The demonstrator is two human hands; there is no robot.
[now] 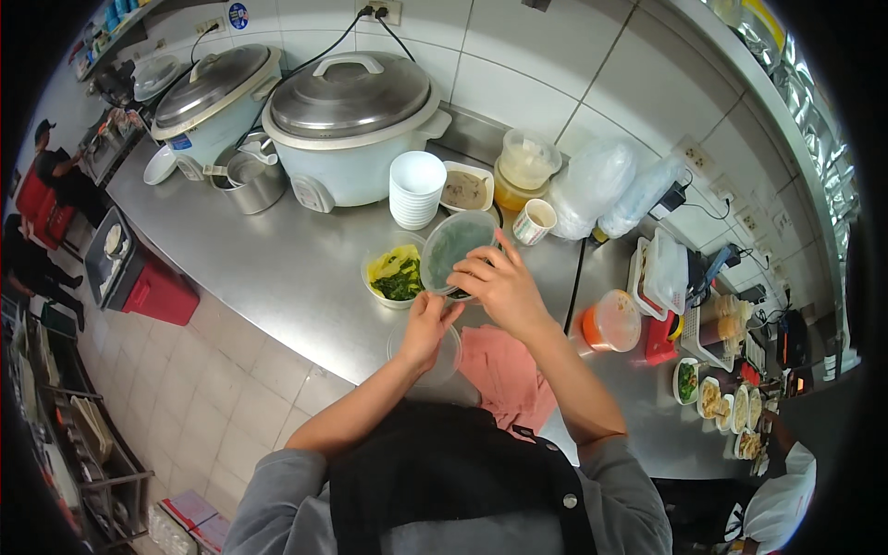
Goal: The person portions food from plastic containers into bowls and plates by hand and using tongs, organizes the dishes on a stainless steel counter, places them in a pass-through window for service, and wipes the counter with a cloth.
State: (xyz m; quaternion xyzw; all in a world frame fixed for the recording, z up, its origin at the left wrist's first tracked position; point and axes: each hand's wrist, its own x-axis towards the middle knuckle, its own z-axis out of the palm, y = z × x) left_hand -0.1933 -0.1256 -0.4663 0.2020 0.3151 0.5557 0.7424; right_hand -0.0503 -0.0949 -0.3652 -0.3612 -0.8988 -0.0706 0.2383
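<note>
Though round, clear container (448,246) apparently aslant

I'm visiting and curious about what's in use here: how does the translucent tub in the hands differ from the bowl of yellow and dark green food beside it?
The translucent tub is held tilted in the right hand, while the bowl stands upright on the steel counter. The tub looks dull grey-green; the bowl shows bright yellow and dark green contents. Both have round rims.
</note>
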